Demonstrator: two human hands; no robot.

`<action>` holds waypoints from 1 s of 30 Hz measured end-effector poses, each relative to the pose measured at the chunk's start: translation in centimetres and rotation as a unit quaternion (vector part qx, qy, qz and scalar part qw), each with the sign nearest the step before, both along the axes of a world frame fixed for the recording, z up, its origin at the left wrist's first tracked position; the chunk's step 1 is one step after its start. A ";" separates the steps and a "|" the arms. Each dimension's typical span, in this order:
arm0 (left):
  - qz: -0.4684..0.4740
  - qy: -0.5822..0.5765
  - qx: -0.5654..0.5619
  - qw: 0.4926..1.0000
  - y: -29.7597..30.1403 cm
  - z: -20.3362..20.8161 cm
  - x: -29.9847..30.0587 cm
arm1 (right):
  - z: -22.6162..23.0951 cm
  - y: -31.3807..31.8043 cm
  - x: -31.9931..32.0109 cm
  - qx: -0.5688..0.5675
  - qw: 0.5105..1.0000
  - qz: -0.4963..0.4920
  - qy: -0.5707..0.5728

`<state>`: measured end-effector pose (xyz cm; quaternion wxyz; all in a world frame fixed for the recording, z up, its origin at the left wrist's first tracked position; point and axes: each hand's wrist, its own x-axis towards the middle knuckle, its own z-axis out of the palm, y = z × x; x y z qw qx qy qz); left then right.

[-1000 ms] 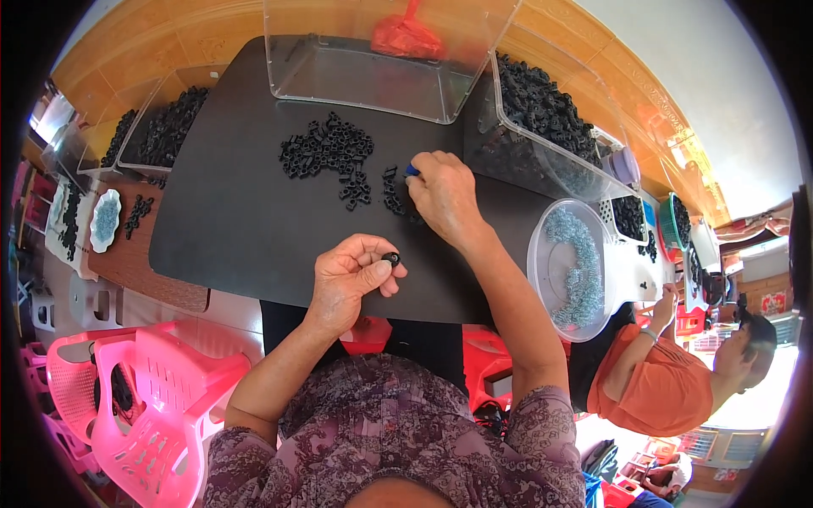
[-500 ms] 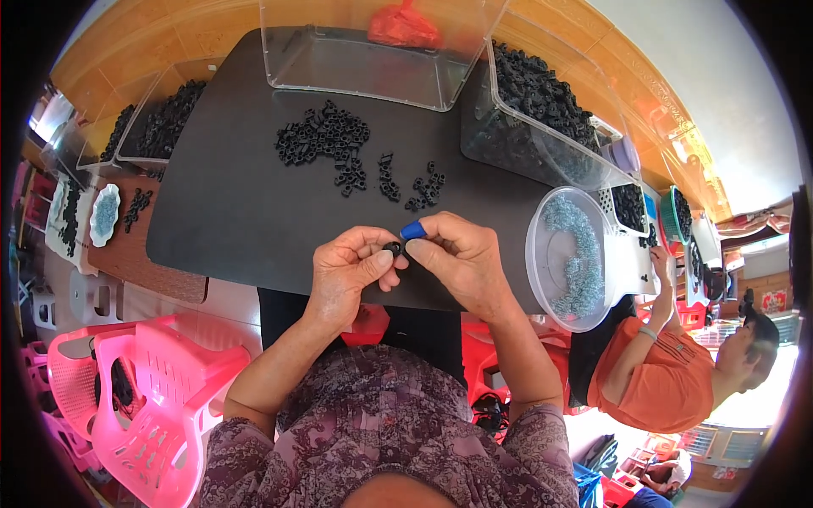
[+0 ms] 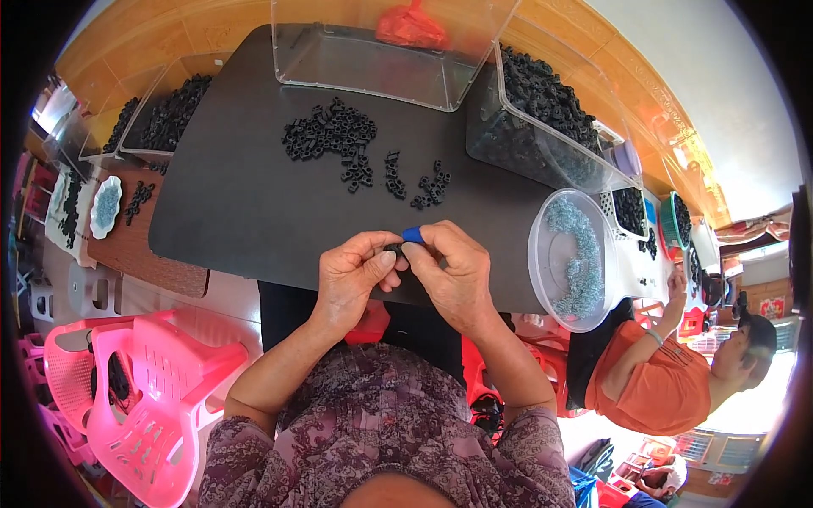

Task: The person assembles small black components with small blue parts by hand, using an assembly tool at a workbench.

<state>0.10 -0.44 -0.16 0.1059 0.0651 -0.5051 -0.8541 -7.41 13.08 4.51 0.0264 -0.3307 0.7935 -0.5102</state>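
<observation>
Close together over the table's near edge, my left hand (image 3: 350,275) and my right hand (image 3: 450,269) pinch one small black plastic part (image 3: 395,249) between thumbs and fingertips. Fingers cover most of it. A blue finger cover (image 3: 412,234) sits on my right index finger. Beyond my hands lies a pile of black plastic parts (image 3: 326,134), with two smaller groups (image 3: 430,186) to its right. To the right of my right hand stands a round clear tub (image 3: 537,254) holding small pale-blue translucent pieces (image 3: 577,262).
An open clear bin (image 3: 364,87) stands at the table's far side, near a red plastic bag (image 3: 412,27). A bin of black parts (image 3: 542,102) is at the far right. Pink chairs (image 3: 161,381) stand at left. A person in orange (image 3: 648,377) sits at right.
My right thumb and fingers have drawn in closer over the black part, which shows less now. The view has shifted slightly. At right, the other person's hand has moved nearer to them.
</observation>
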 end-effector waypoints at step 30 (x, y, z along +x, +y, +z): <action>0.113 -0.033 -0.080 0.990 1.5 -0.1 0.4 | -3.7 -1.1 2.2 -0.101 0.991 -0.089 -0.004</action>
